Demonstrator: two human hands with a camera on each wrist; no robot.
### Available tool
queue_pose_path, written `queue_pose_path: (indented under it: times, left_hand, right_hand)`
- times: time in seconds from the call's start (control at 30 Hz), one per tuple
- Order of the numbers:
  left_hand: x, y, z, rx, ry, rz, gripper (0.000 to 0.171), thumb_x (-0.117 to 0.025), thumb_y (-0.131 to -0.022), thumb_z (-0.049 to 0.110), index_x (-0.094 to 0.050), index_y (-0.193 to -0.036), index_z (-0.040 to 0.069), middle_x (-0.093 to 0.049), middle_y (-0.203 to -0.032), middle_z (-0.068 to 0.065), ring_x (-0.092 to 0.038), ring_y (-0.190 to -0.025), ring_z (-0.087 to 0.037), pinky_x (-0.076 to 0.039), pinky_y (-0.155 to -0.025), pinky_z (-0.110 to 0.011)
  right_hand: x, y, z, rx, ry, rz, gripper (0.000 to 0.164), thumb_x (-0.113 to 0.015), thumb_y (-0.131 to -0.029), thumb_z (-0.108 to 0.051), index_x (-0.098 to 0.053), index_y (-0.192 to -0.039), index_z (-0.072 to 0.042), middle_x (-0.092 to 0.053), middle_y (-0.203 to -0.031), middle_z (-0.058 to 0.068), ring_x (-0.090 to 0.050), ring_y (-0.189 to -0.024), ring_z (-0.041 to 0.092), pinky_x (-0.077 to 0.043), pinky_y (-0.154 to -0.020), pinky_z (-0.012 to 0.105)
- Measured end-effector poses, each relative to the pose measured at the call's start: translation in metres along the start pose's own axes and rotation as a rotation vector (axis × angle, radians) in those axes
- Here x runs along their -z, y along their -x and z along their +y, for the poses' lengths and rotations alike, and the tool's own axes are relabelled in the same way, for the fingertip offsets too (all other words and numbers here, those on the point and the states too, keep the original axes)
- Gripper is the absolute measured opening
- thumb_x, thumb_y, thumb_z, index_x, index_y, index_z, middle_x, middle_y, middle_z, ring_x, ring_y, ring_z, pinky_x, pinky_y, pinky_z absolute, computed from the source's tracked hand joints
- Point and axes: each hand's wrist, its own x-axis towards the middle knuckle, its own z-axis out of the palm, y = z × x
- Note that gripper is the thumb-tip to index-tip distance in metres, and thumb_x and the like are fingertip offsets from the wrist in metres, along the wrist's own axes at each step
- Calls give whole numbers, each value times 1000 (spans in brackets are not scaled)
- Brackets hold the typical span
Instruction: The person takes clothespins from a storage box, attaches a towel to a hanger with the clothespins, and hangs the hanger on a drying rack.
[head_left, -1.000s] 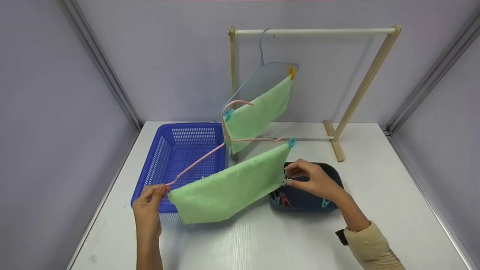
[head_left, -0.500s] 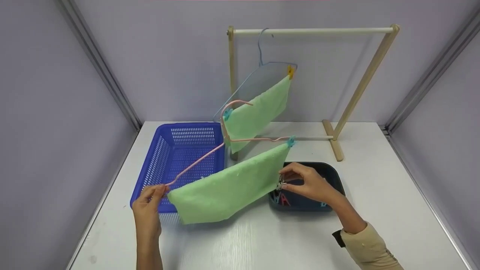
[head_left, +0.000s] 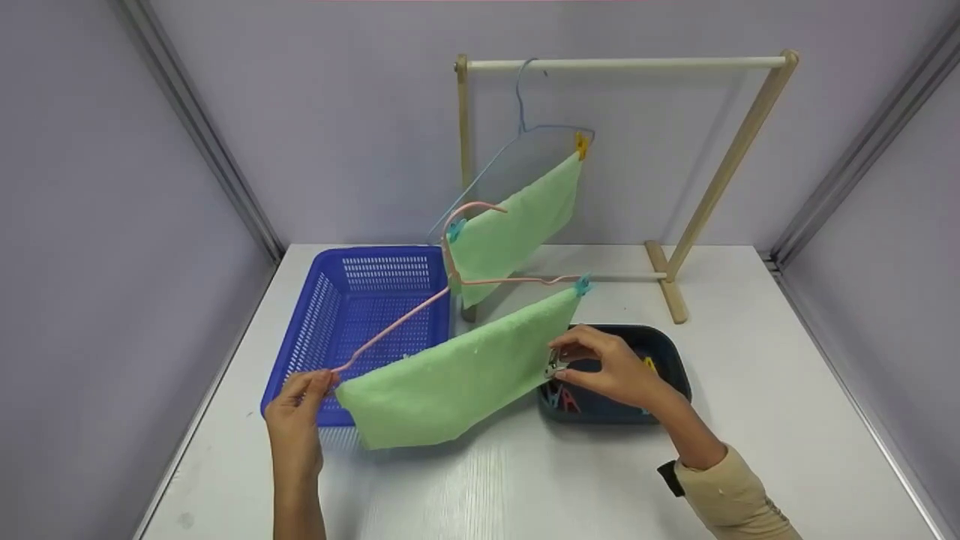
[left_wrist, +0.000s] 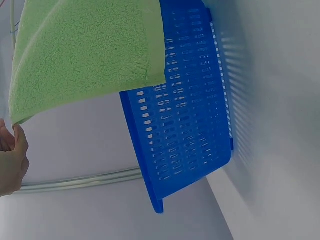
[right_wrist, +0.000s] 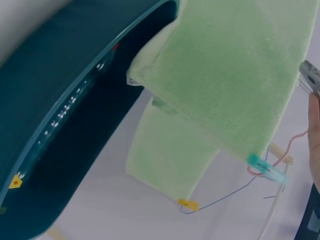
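My left hand [head_left: 294,420] pinches the left end of a pink hanger [head_left: 399,322] together with a corner of a green towel [head_left: 457,382]. In the left wrist view, the fingers [left_wrist: 20,142] are at the towel's corner. A teal clothespin [head_left: 583,285] fixes the towel's other corner to the hanger's right arm. My right hand [head_left: 619,369] pinches a grey clothespin [head_left: 553,366] between thumb and fingers, in front of the towel's right side. The same clothespin [right_wrist: 311,75] shows at the right edge of the right wrist view. Whether it touches the towel, I cannot tell.
A dark bin [head_left: 611,417] under my right hand holds several clothespins. The blue basket [head_left: 289,341] stands behind my left hand. From the rack's rod [head_left: 637,64] hangs a blue hanger [head_left: 487,166] with another green towel [head_left: 525,225] clipped on.
My right hand has shifted a little to the left with the grey clothespin, and a yellow clothespin in the bin has come into view. The left hand, hanger and towel are nearly still.
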Motion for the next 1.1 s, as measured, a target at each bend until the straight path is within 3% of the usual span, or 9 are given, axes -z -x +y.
queue_pose_path:
  times: [0.4,0.63,0.9,1.1]
  left_hand:
    - [1,1,-2,4,1,4,20,-57,-90,3,-62,-84,-16,-57,-77,-7,-52,-79,-19,-45,-71,-24]
    - [1,2,-2,12,-13,10,18,-58,-90,4,-64,-84,-13,-58,-76,-6,-52,-78,-18,-45,-72,-23]
    - [1,2,-2,-3,-25,3,20,-58,-90,4,-63,-84,-15,-57,-76,-6,-51,-78,-18,-44,-70,-22]
    - [1,2,-1,11,-45,6,22,-58,-90,6,-62,-87,-16,-57,-78,-6,-51,-79,-17,-44,-71,-22]
  right_hand:
    - [-8,-6,-2,69,-49,-12,34,-66,-78,10,-54,-111,7,-54,-104,21,-56,-96,35,-48,-78,44]
    - [-13,-9,-4,100,-38,-16,34,-66,-78,10,-55,-110,7,-54,-102,22,-56,-93,36,-49,-79,36]
    - [-17,-14,-7,123,-70,-26,34,-65,-78,12,-53,-109,8,-53,-103,24,-56,-93,38,-49,-79,43]
    - [-20,-18,-11,130,-62,-20,34,-66,-78,12,-54,-109,7,-53,-102,23,-56,-93,36,-49,-80,38]
